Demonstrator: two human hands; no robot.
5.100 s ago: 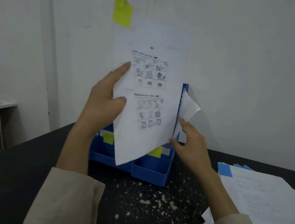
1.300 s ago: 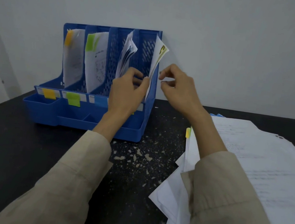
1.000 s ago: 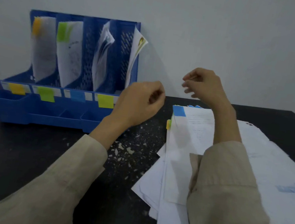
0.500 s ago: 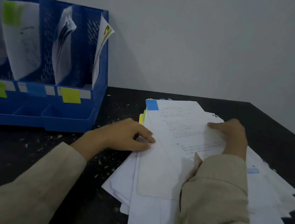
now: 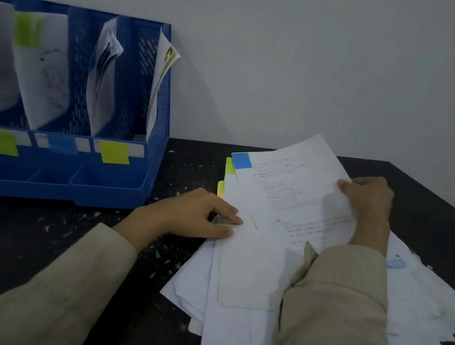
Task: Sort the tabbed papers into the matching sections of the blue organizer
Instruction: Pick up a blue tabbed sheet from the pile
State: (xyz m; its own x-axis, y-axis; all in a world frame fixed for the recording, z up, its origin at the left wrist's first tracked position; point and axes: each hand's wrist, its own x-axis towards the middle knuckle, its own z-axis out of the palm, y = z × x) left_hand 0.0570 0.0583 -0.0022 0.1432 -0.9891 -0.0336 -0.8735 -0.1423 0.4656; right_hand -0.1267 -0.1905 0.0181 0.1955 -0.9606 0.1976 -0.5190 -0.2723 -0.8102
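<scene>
The right hand (image 5: 367, 200) pinches the right edge of the top paper (image 5: 293, 193) and lifts that side a little off the pile of papers (image 5: 232, 313). This paper has a blue tab (image 5: 241, 160) on its far left corner. Just left of that tab, a green tab (image 5: 230, 165) and a yellow tab (image 5: 219, 189) peek out from papers lower in the pile.

The left hand (image 5: 196, 216) lies flat with straight fingers, pressing on the left edge of the pile.

Well to the left of both hands, the blue organizer (image 5: 107, 184) stands against the wall (image 5: 323, 63). Sheets stand in its slots. Its front has green, blue and yellow labels.

All of it sits on a black table (image 5: 35, 239) with white specks.
</scene>
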